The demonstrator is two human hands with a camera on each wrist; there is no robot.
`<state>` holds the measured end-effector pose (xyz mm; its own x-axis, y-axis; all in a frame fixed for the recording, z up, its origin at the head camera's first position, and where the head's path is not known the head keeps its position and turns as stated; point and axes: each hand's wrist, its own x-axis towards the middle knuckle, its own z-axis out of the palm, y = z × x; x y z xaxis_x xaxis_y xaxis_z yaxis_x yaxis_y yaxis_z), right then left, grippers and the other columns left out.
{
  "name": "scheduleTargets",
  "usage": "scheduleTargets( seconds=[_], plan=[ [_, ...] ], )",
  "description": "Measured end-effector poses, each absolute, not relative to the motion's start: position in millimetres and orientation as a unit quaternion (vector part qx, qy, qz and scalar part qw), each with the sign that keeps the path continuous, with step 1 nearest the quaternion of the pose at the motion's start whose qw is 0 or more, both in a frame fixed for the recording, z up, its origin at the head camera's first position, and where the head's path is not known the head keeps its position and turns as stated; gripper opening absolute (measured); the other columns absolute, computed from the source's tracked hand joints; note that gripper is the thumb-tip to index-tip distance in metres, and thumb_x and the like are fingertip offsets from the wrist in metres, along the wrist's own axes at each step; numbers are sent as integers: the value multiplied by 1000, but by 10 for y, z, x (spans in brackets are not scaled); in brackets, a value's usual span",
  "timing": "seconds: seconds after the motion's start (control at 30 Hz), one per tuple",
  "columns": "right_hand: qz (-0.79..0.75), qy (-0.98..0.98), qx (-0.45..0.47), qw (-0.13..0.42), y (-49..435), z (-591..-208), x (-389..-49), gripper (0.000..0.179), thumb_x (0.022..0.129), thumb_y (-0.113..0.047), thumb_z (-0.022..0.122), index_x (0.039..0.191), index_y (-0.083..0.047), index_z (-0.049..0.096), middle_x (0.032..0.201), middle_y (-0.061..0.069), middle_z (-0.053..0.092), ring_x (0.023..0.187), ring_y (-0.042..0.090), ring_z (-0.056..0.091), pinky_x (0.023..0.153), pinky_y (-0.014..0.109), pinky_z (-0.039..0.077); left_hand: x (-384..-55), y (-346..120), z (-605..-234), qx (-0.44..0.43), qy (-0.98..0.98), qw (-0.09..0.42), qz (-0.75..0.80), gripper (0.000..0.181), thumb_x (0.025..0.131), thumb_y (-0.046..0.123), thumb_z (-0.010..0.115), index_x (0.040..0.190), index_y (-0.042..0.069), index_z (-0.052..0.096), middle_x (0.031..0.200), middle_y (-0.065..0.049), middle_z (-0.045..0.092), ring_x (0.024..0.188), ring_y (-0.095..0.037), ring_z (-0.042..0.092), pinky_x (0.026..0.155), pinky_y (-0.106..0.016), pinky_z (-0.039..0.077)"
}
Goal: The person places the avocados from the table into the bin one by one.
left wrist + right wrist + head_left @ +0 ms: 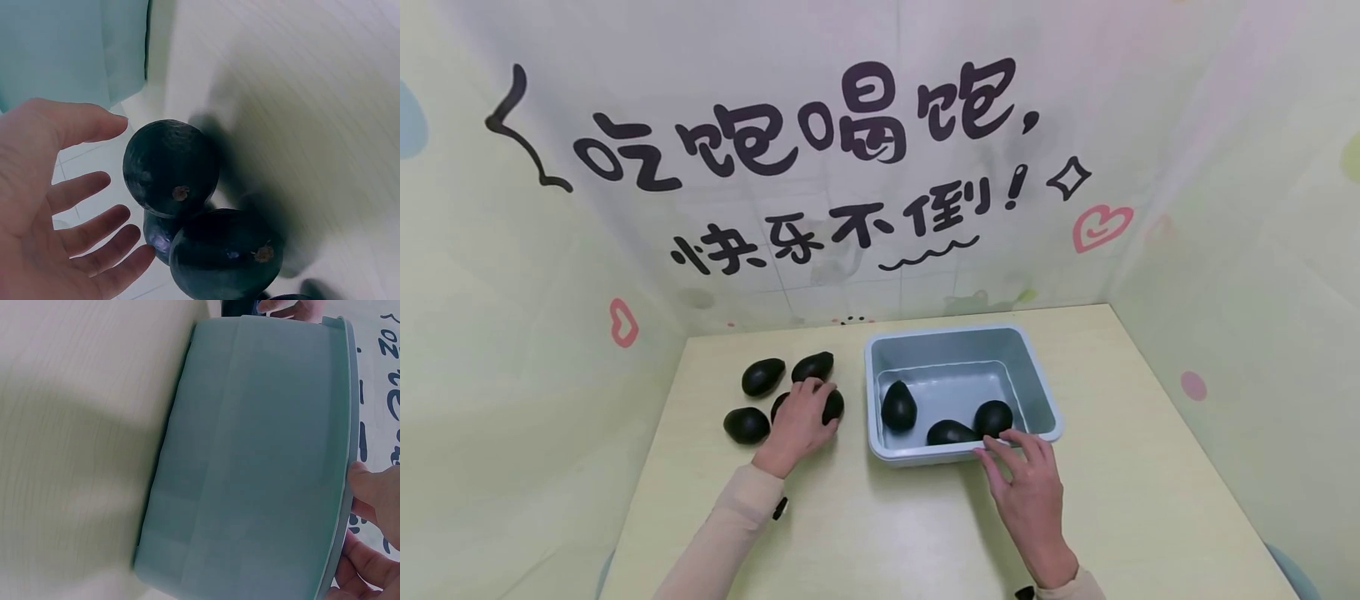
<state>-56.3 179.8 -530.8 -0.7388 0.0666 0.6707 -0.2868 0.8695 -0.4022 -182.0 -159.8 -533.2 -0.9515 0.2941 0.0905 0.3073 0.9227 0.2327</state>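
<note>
Left hand [799, 421], one: thumb and fingers spread over the loose avocados, nearest the box-side avocado [832, 407]; whether the skin is touched cannot be told. Right hand [1030, 492], one: thumb and fingers pinching the rim [917, 452] of the box on its near side, right of the middle.

Avocados, loose, five: dark, grouped towards the far left corner of the table [1120, 475]. Box-side avocado, as above; half-covered avocado [780, 405], partly behind the left hand; far avocado [813, 367], by the far edge; upper-left avocado [763, 377]; lower-left avocado [747, 426], towards the left edge.

Handling, judged: of moderate weight, firm, smooth and somewhat slippery, apt to roll; skin liable to bruise if squeezed or dropped. Best hold: thumb and fingers around the broad middle.

Box [940, 346], one: pale blue, upright, near the far edge, right of the loose group; probably light, stiff plastic, steadied best by its rim. Contents, three avocados: one [899, 407] by the left wall, narrow end towards the far edge; one [951, 432] against the near side, partly hidden by the rim; one [993, 418] just beside it, close to the right fingertips.
</note>
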Motion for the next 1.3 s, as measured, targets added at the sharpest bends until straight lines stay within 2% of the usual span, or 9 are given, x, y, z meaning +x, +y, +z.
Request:
scheduleTargets(
  seconds=[0.23, 0.67, 1.1, 1.3],
  plan=[
    [244, -900, 62, 355, 1792, -5301, -561, 28, 73, -13, 97, 98, -8, 86, 102, 13, 74, 98, 37, 63, 73, 49, 60, -1804, -1615, -5383, -159, -979, 39, -122, 54, 87, 19, 85, 135, 2, 67, 134, -23, 63, 120, -43, 60, 88, -55, 60],
    [245, -898, 63, 360, 1795, -5298, -568, 28, 72, -12, 97, 97, -8, 86, 101, 14, 74, 98, 37, 63, 76, 48, 59, -1822, -1605, -5439, -164, -977, 44, -128, 50, 85, 16, 85, 130, 2, 69, 130, -24, 63, 115, -45, 62, 86, -55, 59],
    [245, -897, 65, 362, 1795, -5308, -545, 28, 71, -11, 97, 97, -8, 86, 101, 13, 74, 98, 36, 64, 76, 47, 59, -1845, -1557, -5547, -150, -980, 11, -130, 57, 86, 20, 86, 136, 3, 67, 136, -25, 60, 118, -44, 60, 87, -55, 59],
    [242, -899, 63, 359, 1797, -5308, -561, 28, 72, -12, 97, 98, -9, 86, 102, 12, 74, 100, 35, 64, 75, 46, 59, -1895, -1531, -5577, -154, -981, 18, -118, 57, 86, 17, 86, 138, 4, 66, 138, -25, 59, 118, -46, 61, 86, -57, 59]
  ],
)
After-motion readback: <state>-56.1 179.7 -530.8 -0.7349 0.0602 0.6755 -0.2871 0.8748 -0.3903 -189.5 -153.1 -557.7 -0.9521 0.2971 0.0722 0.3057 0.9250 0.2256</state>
